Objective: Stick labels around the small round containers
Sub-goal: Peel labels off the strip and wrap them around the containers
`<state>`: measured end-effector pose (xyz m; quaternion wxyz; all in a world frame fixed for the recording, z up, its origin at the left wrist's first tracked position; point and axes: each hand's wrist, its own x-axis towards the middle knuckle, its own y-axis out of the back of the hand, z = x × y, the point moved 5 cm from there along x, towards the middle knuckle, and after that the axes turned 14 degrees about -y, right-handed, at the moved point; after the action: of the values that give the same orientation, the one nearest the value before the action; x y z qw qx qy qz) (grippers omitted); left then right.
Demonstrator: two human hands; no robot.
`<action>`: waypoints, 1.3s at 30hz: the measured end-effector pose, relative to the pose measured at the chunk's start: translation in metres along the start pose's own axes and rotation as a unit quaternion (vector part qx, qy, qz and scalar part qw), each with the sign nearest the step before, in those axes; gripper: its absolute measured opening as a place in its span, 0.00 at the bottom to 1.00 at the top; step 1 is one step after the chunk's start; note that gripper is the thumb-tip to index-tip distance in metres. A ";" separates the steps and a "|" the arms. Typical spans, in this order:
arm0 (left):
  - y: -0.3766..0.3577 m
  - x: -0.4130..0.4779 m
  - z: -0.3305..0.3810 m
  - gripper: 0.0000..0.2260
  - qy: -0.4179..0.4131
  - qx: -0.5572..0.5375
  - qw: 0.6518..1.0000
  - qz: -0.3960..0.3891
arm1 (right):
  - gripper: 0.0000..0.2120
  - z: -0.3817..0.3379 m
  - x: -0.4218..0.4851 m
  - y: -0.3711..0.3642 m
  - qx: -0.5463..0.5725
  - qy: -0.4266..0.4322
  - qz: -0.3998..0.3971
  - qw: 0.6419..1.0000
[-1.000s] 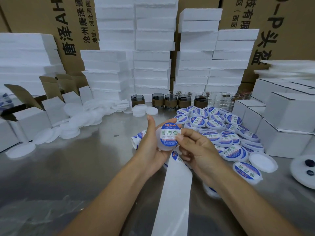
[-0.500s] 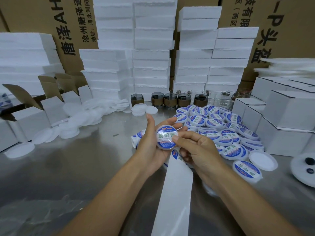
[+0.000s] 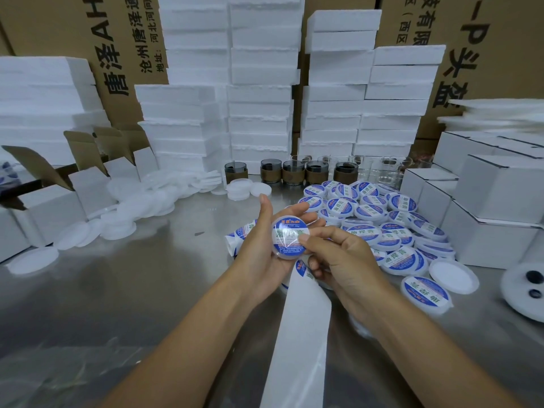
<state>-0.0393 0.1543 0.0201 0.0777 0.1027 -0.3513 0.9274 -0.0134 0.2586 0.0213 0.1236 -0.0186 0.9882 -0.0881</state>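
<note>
Tipped lower than a second ago, the small round container (image 3: 287, 237) is sitting above the table (image 3: 132, 290), my left hand (image 3: 259, 256) gripping its rim, my right hand (image 3: 344, 260) pinching the labelled edge; probably light, stiff, slippery.

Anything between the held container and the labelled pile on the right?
Nothing but a hand. The left hand holds the container. The right hand, with its thumb on the label, sits between the container and the pile, which starts just beyond its fingers. No other object shows in that gap.
</note>
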 end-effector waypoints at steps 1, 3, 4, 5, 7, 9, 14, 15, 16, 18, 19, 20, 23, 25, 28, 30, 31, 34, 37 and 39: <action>0.000 -0.001 0.000 0.25 0.001 0.005 1.000 -0.001 | 0.04 0.000 0.000 0.000 0.000 -0.001 0.000 1.000; 0.000 -0.002 0.000 0.20 -0.006 0.014 1.000 -0.012 | 0.04 0.000 0.000 0.000 0.002 -0.002 0.000 1.000; -0.001 -0.002 0.001 0.17 -0.014 0.020 0.999 -0.020 | 0.04 0.000 0.000 -0.001 0.004 -0.001 -0.001 1.000; -0.001 -0.003 0.001 0.14 -0.023 0.025 0.999 -0.028 | 0.03 0.000 0.000 -0.001 0.006 0.001 -0.004 1.000; -0.001 -0.004 0.002 0.12 -0.032 0.031 0.998 -0.041 | 0.02 0.000 0.000 -0.001 0.007 0.005 -0.006 1.000; -0.001 -0.004 0.002 0.12 -0.033 0.031 0.998 -0.048 | 0.02 0.000 0.000 -0.001 0.009 0.005 -0.006 1.000; -0.003 -0.005 0.002 0.12 -0.037 0.031 0.998 -0.051 | 0.03 0.000 0.000 0.000 -0.003 0.015 0.007 1.000; -0.003 -0.005 0.002 0.12 -0.038 0.033 0.997 -0.052 | 0.03 0.000 0.000 0.001 -0.008 0.020 0.014 1.000; -0.004 -0.006 0.002 0.12 -0.040 0.035 0.997 -0.053 | 0.05 0.000 0.000 0.002 -0.014 0.027 0.023 0.999; -0.005 -0.006 0.001 0.12 -0.038 0.037 0.997 -0.057 | 0.07 -0.001 0.000 0.004 -0.034 0.043 0.041 0.998; -0.006 -0.007 0.000 0.12 -0.036 0.037 0.997 -0.059 | 0.07 -0.002 0.000 0.005 -0.054 0.056 0.051 0.996; -0.006 -0.007 -0.001 0.11 -0.034 0.036 0.997 -0.062 | 0.08 -0.003 -0.001 0.005 -0.076 0.073 0.062 0.993; -0.007 -0.006 -0.001 0.12 -0.034 0.027 0.997 -0.067 | 0.09 -0.008 -0.003 0.005 -0.128 0.121 0.097 0.980; -0.007 -0.006 -0.001 0.13 -0.032 0.019 0.997 -0.070 | 0.10 -0.010 -0.005 0.003 -0.183 0.152 0.119 0.964; -0.006 -0.005 0.001 0.14 -0.040 0.013 0.996 -0.074 | 0.17 -0.010 -0.006 0.005 -0.263 0.170 0.148 0.938; -0.006 -0.004 0.002 0.15 -0.043 0.015 0.996 -0.077 | 0.19 -0.010 -0.005 0.007 -0.240 0.151 0.136 0.949; -0.006 -0.005 0.002 0.15 -0.042 0.015 0.996 -0.078 | 0.17 -0.011 -0.005 0.008 -0.210 0.142 0.120 0.960; -0.008 -0.005 0.002 0.13 -0.035 0.011 0.996 -0.087 | 0.08 -0.015 -0.006 0.007 -0.134 0.134 0.071 0.979; -0.007 -0.006 0.001 0.12 -0.029 0.036 0.995 -0.089 | 0.04 -0.018 -0.008 0.007 -0.113 0.140 0.044 0.983; -0.004 -0.005 -0.001 0.13 -0.029 0.068 0.995 -0.073 | 0.04 -0.017 -0.006 0.008 -0.116 0.144 0.060 0.981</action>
<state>-0.0334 0.1579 0.0209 0.1277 0.1599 -0.2815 0.9375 -0.0116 0.2696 0.0381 -0.0183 0.0391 0.9985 0.0326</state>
